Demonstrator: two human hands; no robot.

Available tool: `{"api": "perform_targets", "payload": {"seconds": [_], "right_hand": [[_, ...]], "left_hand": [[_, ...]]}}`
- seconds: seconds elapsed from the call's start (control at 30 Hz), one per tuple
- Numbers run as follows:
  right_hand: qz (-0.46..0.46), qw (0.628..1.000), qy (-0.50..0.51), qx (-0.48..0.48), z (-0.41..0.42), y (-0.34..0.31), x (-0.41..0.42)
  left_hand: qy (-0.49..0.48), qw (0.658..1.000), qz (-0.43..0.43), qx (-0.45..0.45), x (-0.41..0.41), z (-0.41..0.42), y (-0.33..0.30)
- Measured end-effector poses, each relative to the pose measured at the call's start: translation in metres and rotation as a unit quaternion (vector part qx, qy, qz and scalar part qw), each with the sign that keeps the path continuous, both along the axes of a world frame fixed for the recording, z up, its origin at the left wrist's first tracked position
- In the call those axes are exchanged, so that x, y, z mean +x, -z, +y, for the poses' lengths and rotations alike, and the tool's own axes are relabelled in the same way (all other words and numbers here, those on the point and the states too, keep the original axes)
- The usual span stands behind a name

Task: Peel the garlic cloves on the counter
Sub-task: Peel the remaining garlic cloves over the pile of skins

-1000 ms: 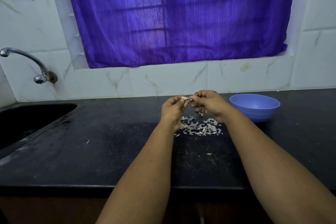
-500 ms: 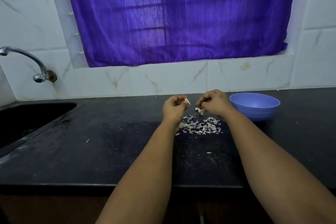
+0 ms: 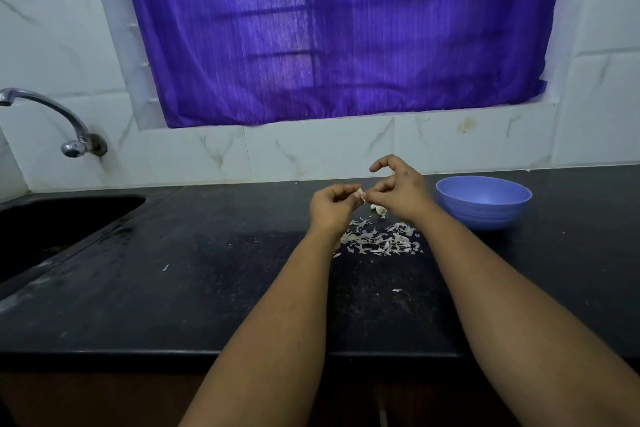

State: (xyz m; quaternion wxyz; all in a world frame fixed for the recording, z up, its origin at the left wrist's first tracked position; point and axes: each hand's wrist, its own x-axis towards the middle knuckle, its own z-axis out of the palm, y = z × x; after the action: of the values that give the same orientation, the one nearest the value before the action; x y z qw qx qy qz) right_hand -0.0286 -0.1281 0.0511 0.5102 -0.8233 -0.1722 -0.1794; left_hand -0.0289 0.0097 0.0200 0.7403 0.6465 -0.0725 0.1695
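Observation:
A small pale garlic clove [image 3: 361, 194] is held above the black counter [image 3: 207, 288], between my two hands. My left hand [image 3: 332, 208] grips it with curled fingers. My right hand [image 3: 401, 189] pinches its papery skin with thumb and a finger, while the index finger arches up free. Another garlic clove [image 3: 378, 209] lies on the counter just below my right hand. A pile of white peel scraps [image 3: 381, 241] is spread under both wrists.
A blue bowl [image 3: 483, 201] stands on the counter right of my right hand. A dark sink [image 3: 52, 229] with a wall tap [image 3: 69, 135] lies at the left. Tiled wall and a purple curtain close the back.
My hands had drawn apart half a second ago; now they meet again at the clove. My right hand rose and its index finger lifted.

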Motion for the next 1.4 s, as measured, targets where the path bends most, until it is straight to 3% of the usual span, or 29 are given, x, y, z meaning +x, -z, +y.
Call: {"api": "perform_targets", "payload": {"seconds": [0.47, 0.87, 1.23, 1.4], "right_hand": [[-0.015, 1.000, 0.020, 0.002, 0.002, 0.001, 0.002], [0.100, 0.981, -0.051, 0.161, 0.007, 0.004, 0.012], [0.073, 0.985, -0.070, 0.143, 0.009, 0.005, 0.005], [0.060, 0.991, -0.044, 0.112, 0.009, 0.004, 0.005]], "left_hand": [[0.009, 1.000, -0.007, 0.005, 0.002, 0.001, 0.001], [0.066, 0.991, 0.019, -0.119, -0.002, 0.000, -0.006], [0.063, 0.990, 0.020, -0.127, -0.002, 0.002, -0.006], [0.031, 0.997, 0.007, -0.073, -0.003, 0.001, -0.005]]}}
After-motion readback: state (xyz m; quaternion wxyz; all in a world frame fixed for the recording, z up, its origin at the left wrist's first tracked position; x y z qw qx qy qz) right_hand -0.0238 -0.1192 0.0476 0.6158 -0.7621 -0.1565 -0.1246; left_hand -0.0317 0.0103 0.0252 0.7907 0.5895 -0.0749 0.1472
